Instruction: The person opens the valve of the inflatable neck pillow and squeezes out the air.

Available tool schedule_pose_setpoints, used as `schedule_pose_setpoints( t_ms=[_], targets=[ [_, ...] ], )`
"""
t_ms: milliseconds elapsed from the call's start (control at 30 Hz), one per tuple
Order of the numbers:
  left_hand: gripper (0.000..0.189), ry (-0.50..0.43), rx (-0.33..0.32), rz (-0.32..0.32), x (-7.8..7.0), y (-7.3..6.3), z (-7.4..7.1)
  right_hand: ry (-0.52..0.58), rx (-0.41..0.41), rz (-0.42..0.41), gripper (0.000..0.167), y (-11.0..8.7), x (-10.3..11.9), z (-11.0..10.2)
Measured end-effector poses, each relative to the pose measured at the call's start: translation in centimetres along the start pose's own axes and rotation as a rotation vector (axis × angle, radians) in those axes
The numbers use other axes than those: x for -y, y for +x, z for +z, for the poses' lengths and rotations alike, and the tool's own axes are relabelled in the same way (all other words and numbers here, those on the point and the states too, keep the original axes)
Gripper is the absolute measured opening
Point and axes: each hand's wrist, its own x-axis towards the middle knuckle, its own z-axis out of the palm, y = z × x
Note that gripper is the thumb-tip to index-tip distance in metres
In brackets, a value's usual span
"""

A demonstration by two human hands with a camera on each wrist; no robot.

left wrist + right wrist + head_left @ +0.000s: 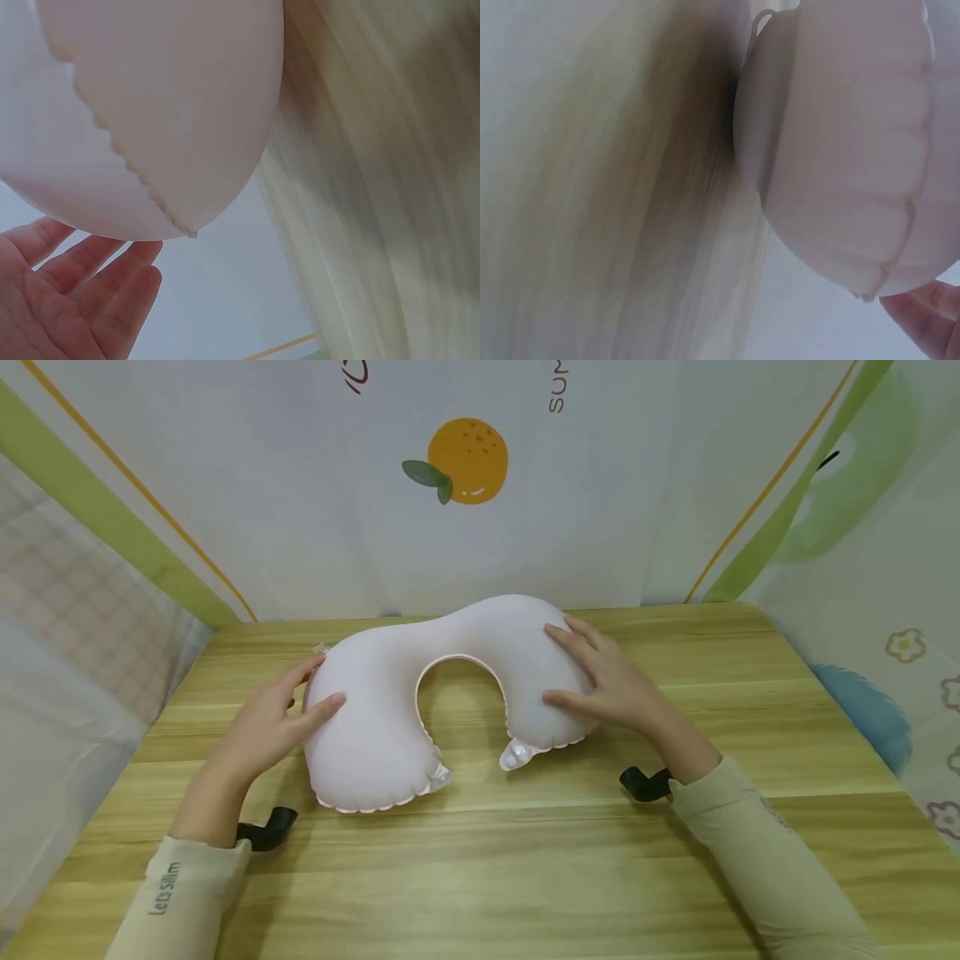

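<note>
A pale pink inflated U-shaped neck pillow (375,718) lies on the wooden table, its open side facing me. Small snap tabs (516,754) stick out at its two ends. My left hand (262,718) touches the pillow's left lobe, thumb over the top and fingers along the outer side. On the right lobe rests my right hand (600,681), with fingers and thumb spread. The left wrist view shows the left fingers (97,281) nearly straight against the pillow's rounded side (180,112). Most of the right hand is out of frame in the right wrist view, beside the pillow's scalloped seam (911,217).
The wood-grain table (465,877) ends at a white cloth backdrop (300,510) printed with an orange (468,460). Patterned cloth (900,610) hangs at the right side. Black curved pieces (268,829) sit by both wrists, at the sleeve cuffs.
</note>
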Motion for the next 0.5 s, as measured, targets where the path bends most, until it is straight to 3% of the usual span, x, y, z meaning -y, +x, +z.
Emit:
schedule_pose_setpoints(
  t_ms=[200,500],
  targets=[
    [0.076,-0.024,-0.024,0.013,-0.3,-0.2,0.8,-0.016,-0.005,0.003,0.089,-1.0,-0.2,-0.3],
    [0.076,0.014,0.018,0.004,-1.0,0.0,0.9,-0.025,-0.016,-0.008,0.089,-2.6,-0.3,-1.1]
  ],
)
